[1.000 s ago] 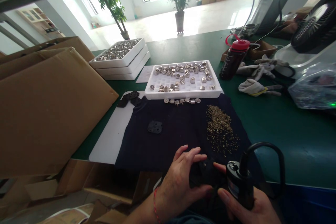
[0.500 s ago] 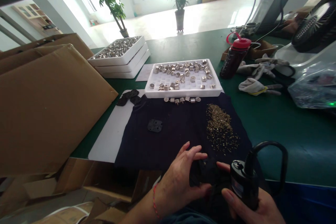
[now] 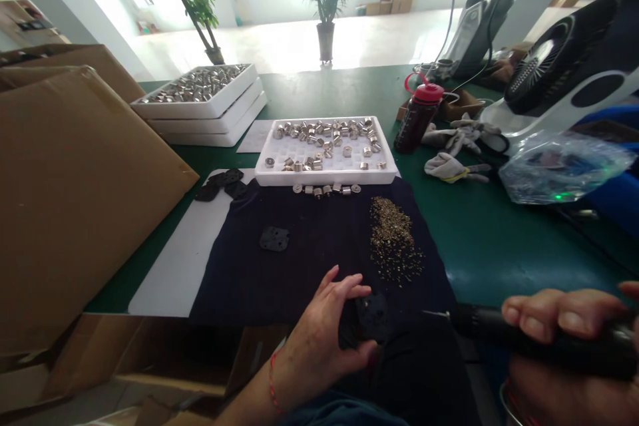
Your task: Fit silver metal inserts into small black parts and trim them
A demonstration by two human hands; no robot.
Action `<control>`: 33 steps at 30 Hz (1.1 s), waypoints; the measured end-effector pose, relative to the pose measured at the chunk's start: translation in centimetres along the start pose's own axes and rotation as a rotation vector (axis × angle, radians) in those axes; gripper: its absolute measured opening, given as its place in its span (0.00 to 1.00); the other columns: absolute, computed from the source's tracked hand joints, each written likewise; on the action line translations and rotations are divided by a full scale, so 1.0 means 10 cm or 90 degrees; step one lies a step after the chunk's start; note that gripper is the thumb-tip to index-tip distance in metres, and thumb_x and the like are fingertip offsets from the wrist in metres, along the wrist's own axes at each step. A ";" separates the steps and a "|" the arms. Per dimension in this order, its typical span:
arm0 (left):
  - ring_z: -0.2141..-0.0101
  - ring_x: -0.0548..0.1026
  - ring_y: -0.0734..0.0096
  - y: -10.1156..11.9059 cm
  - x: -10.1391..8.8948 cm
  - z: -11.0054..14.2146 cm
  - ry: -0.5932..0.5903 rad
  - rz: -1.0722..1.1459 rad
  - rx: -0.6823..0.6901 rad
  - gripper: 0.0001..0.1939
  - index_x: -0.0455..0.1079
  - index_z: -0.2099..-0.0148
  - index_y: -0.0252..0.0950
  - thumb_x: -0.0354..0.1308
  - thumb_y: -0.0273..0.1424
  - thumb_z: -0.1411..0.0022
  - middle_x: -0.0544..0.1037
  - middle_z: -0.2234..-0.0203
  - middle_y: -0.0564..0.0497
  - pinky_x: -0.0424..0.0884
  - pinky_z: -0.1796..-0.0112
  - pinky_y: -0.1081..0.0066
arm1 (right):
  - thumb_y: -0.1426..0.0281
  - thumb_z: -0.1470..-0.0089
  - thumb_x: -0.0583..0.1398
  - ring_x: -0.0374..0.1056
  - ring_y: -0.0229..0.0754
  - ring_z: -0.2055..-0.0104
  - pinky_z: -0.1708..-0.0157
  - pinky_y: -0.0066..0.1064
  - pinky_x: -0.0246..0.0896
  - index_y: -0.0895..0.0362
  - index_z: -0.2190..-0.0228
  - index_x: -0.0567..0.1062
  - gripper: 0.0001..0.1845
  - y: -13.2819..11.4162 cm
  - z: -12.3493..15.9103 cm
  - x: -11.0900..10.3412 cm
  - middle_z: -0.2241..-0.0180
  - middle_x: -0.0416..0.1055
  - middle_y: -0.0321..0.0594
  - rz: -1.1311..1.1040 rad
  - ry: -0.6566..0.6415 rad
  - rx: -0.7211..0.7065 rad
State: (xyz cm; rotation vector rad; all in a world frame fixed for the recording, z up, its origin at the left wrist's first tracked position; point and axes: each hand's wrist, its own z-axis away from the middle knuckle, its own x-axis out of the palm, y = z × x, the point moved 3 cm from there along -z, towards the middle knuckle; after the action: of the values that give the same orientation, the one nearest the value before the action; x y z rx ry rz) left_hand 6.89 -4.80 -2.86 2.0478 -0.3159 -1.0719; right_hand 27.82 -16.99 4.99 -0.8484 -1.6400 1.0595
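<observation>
Screwdriver [image 3: 492,327], black and cylindrical, clasped in right hand [image 3: 569,316]
Left hand [image 3: 324,329] clamps a dark, flat-faced, probably plastic piece [image 3: 373,315], apart from the thin metal bit [image 3: 437,313].

One screwdriver [image 3: 482,325], one bottle [image 3: 418,121], one dark cloth [image 3: 319,246], seven cylinders [image 3: 318,193] outside trays [image 3: 324,178].

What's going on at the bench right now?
A person's left hand holds a dark part low over the near edge of the cloth. The right hand grips a black driver, its thin tip pointing toward the part but apart from it. A dark plate and a pile of gold-coloured bits lie on the cloth; behind stands a white tray of metal pieces.
</observation>
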 end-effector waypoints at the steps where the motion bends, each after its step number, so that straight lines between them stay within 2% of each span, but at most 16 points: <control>1: 0.37 0.73 0.50 0.00 0.00 0.00 0.000 -0.001 0.001 0.52 0.48 0.28 0.42 0.72 0.19 0.48 0.77 0.44 0.44 0.61 0.30 0.39 | 0.63 0.48 0.66 0.54 0.40 0.81 0.78 0.36 0.61 0.48 0.61 0.75 0.11 -0.01 0.00 0.08 0.80 0.58 0.27 -0.013 0.020 -0.029; 3: 0.38 0.73 0.50 0.00 -0.01 0.00 0.005 -0.001 0.005 0.52 0.48 0.28 0.42 0.72 0.19 0.48 0.77 0.44 0.44 0.61 0.30 0.39 | 0.67 0.50 0.65 0.54 0.41 0.81 0.79 0.38 0.60 0.50 0.62 0.76 0.11 0.01 0.00 0.22 0.80 0.59 0.27 -0.027 0.046 -0.075; 7: 0.38 0.73 0.52 0.00 -0.01 0.00 0.009 0.007 0.004 0.53 0.49 0.29 0.42 0.72 0.18 0.50 0.78 0.44 0.46 0.61 0.30 0.41 | 0.69 0.49 0.63 0.57 0.42 0.82 0.77 0.39 0.62 0.50 0.64 0.75 0.08 0.11 0.01 0.34 0.81 0.61 0.27 -0.029 0.049 -0.080; 14: 0.38 0.74 0.52 0.00 -0.01 -0.01 0.001 0.009 0.008 0.52 0.49 0.29 0.42 0.72 0.18 0.49 0.77 0.44 0.45 0.61 0.30 0.40 | 0.70 0.51 0.63 0.57 0.40 0.82 0.77 0.36 0.62 0.51 0.66 0.73 0.07 0.18 0.02 0.38 0.81 0.62 0.25 -0.031 0.063 -0.061; 22: 0.40 0.75 0.53 0.01 -0.01 -0.01 0.000 0.017 0.016 0.52 0.49 0.29 0.42 0.72 0.19 0.49 0.77 0.44 0.44 0.61 0.30 0.40 | 0.69 0.47 0.62 0.58 0.40 0.82 0.77 0.37 0.63 0.52 0.64 0.73 0.06 0.17 0.03 0.35 0.79 0.61 0.26 -0.027 0.048 -0.087; 29: 0.39 0.74 0.55 0.00 0.00 -0.01 -0.001 0.022 0.010 0.52 0.49 0.29 0.42 0.72 0.19 0.49 0.77 0.44 0.46 0.58 0.28 0.42 | 0.65 0.46 0.65 0.54 0.41 0.79 0.76 0.37 0.62 0.48 0.64 0.75 0.06 0.05 0.12 0.38 0.79 0.58 0.29 -0.040 0.035 -0.016; 33: 0.40 0.74 0.57 0.00 0.00 -0.01 -0.002 0.026 0.015 0.52 0.49 0.29 0.41 0.73 0.20 0.49 0.77 0.44 0.46 0.57 0.28 0.44 | 0.63 0.47 0.67 0.52 0.41 0.80 0.78 0.37 0.60 0.46 0.64 0.75 0.08 0.01 0.22 0.41 0.79 0.56 0.28 -0.071 -0.002 0.030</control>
State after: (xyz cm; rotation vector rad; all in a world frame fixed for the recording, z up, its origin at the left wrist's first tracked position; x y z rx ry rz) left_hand 6.95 -4.81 -2.82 2.0521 -0.3711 -1.0516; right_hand 24.59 -13.81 5.99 -0.7159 -1.6393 1.0183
